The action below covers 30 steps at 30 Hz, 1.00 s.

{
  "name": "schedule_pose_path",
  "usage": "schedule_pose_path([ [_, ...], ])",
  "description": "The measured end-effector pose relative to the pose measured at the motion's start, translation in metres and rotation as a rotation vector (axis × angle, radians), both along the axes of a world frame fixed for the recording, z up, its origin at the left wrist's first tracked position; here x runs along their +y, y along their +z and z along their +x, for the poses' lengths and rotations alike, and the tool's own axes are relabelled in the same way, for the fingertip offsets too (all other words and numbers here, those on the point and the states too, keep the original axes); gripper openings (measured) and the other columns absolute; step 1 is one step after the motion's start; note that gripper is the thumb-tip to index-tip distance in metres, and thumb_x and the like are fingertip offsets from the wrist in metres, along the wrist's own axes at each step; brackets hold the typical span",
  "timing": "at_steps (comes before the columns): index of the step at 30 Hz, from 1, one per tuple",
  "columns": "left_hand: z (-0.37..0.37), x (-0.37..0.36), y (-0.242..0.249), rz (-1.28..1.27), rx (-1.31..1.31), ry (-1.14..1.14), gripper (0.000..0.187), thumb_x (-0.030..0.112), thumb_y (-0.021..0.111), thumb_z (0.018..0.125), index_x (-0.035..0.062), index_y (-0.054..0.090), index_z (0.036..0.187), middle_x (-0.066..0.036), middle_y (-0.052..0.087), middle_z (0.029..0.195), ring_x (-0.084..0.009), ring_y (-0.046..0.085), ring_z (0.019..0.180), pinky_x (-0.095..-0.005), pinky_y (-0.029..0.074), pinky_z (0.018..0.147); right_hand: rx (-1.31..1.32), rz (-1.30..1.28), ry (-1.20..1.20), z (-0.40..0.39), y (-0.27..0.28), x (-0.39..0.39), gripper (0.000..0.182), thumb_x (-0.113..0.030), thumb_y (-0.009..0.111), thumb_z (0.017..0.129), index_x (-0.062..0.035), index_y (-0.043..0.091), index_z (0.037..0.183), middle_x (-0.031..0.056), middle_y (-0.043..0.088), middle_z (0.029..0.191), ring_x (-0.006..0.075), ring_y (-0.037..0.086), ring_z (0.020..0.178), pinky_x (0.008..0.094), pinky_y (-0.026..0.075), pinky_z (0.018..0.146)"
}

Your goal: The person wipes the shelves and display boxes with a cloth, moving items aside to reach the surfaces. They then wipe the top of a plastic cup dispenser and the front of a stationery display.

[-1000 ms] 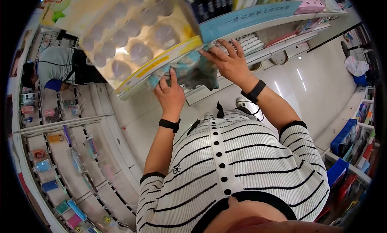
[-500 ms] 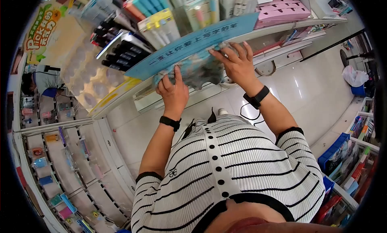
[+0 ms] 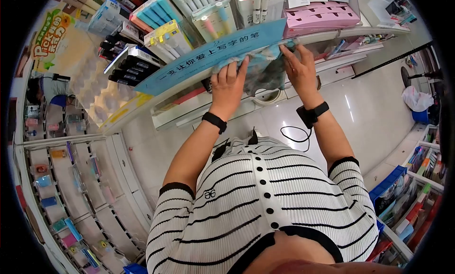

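A crumpled, stained blue-grey cloth (image 3: pixel 266 75) hangs over the front edge of the display shelf, just under a blue sign strip (image 3: pixel 213 56) with Chinese writing. My left hand (image 3: pixel 228 90) grips its left part, fingers bent over the cloth at the shelf edge. At the cloth's upper right corner, my right hand (image 3: pixel 302 74) has thumb and fingers closed on it. Each wrist carries a black band. Behind the sign stand boxes of pens, among them a yellow box (image 3: pixel 169 41) and a box of black pens (image 3: pixel 135 65).
Pink boxes (image 3: pixel 322 18) sit on the shelf to the right. A clear moulded tray (image 3: pixel 102 87) lies at the left. Below are a lower shelf (image 3: pixel 182 114) and a tape roll (image 3: pixel 268 98). Racks with hanging goods stand at lower left, and a blue basket (image 3: pixel 386 186) at right.
Both hands and the cloth have shifted right along the shelf edge relative to the sign. The cloth is bunched narrower, and the hands are closer together.
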State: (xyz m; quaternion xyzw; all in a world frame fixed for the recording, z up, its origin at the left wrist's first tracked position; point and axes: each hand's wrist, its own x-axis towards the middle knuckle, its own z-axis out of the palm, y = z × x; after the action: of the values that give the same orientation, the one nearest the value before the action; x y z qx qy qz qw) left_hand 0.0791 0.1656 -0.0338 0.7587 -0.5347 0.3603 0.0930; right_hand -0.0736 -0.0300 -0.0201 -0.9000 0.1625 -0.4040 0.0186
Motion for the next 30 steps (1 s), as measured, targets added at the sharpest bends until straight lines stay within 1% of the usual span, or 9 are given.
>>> schedule_pose_path([
  [5, 0.008, 0.008, 0.023, -0.006, 0.079, -0.112, 0.054, 0.006, 0.062, 0.084, 0.0272, 0.060, 0.134, 0.001, 0.050, 0.119, -0.0225, 0.048, 0.106, -0.0386, 0.038, 0.088, -0.244, 0.299, 0.078, 0.015, -0.005, 0.014, 0.050, 0.005, 0.071, 0.077, -0.0154, 0.067, 0.122, 0.0127, 0.060, 0.112, 0.0333, 0.058, 0.101, 0.0389, 0.050, 0.086],
  [7, 0.011, 0.013, 0.027, -0.023, 0.234, -0.185, 0.053, 0.004, 0.062, 0.083, 0.0255, 0.063, 0.131, 0.000, 0.055, 0.115, -0.0239, 0.053, 0.101, -0.0395, 0.040, 0.085, -0.253, 0.297, 0.077, 0.015, -0.003, 0.020, 0.049, 0.006, 0.071, 0.076, -0.0138, 0.068, 0.121, 0.0124, 0.061, 0.110, 0.0322, 0.059, 0.099, 0.0381, 0.050, 0.085],
  [14, 0.027, 0.051, 0.063, -0.128, 0.231, -0.209, 0.058, -0.003, 0.064, 0.079, 0.0215, 0.063, 0.132, -0.003, 0.056, 0.119, -0.0272, 0.053, 0.102, -0.0417, 0.041, 0.087, -0.433, 0.199, 0.045, 0.030, 0.049, 0.044, 0.050, 0.007, 0.068, 0.078, -0.0132, 0.067, 0.124, 0.0114, 0.059, 0.119, 0.0289, 0.059, 0.104, 0.0358, 0.051, 0.086],
  [18, 0.043, 0.068, 0.073, -0.151, 0.147, -0.155, 0.067, -0.012, 0.065, 0.071, 0.0181, 0.064, 0.131, -0.005, 0.054, 0.124, -0.0284, 0.051, 0.107, -0.0426, 0.040, 0.092, -0.337, 0.127, -0.057, 0.064, 0.042, 0.078, 0.067, 0.005, 0.065, 0.074, -0.0118, 0.055, 0.138, 0.0131, 0.049, 0.138, 0.0402, 0.041, 0.128, 0.0477, 0.039, 0.105],
  [19, 0.046, 0.076, 0.071, -0.139, 0.139, -0.130, 0.067, -0.010, 0.068, 0.070, 0.0176, 0.064, 0.130, -0.005, 0.053, 0.124, -0.0283, 0.051, 0.108, -0.0423, 0.040, 0.092, -0.258, 0.199, -0.030, 0.067, 0.037, 0.093, 0.072, 0.000, 0.065, 0.073, -0.0129, 0.049, 0.142, 0.0103, 0.044, 0.145, 0.0436, 0.032, 0.134, 0.0531, 0.029, 0.111],
  [24, 0.073, 0.130, 0.052, -0.096, 0.154, -0.095, 0.064, 0.003, 0.078, 0.069, 0.0166, 0.064, 0.131, -0.005, 0.052, 0.124, -0.0269, 0.049, 0.111, -0.0412, 0.040, 0.093, -0.025, -0.002, 0.017, 0.092, 0.018, 0.149, 0.070, -0.007, 0.064, 0.076, -0.0182, 0.050, 0.143, 0.0043, 0.043, 0.147, 0.0374, 0.028, 0.141, 0.0531, 0.022, 0.114],
  [26, 0.085, 0.145, 0.047, -0.080, 0.177, -0.076, 0.063, 0.016, 0.082, 0.069, 0.0160, 0.065, 0.130, -0.005, 0.051, 0.123, -0.0264, 0.048, 0.111, -0.0403, 0.039, 0.093, 0.020, -0.081, 0.023, 0.095, 0.017, 0.151, 0.069, -0.008, 0.063, 0.076, -0.0198, 0.050, 0.143, 0.0024, 0.044, 0.147, 0.0352, 0.026, 0.143, 0.0536, 0.019, 0.115],
  [27, 0.084, 0.146, 0.046, -0.122, 0.025, -0.032, 0.057, 0.011, 0.077, 0.074, 0.0149, 0.065, 0.130, -0.005, 0.051, 0.123, -0.0272, 0.048, 0.110, -0.0405, 0.039, 0.092, 0.032, -0.058, -0.043, 0.094, 0.017, 0.146, 0.069, -0.008, 0.062, 0.076, -0.0203, 0.051, 0.142, 0.0017, 0.043, 0.148, 0.0340, 0.024, 0.144, 0.0542, 0.017, 0.116],
  [30, 0.081, 0.140, 0.051, -0.183, 0.047, -0.040, 0.054, -0.005, 0.064, 0.078, 0.0186, 0.067, 0.126, 0.000, 0.051, 0.121, -0.0251, 0.051, 0.102, -0.0401, 0.045, 0.083, 0.079, 0.029, -0.158, 0.087, 0.026, 0.131, 0.072, -0.006, 0.062, 0.074, -0.0208, 0.050, 0.143, 0.0009, 0.043, 0.149, 0.0331, 0.021, 0.146, 0.0564, 0.011, 0.118],
])
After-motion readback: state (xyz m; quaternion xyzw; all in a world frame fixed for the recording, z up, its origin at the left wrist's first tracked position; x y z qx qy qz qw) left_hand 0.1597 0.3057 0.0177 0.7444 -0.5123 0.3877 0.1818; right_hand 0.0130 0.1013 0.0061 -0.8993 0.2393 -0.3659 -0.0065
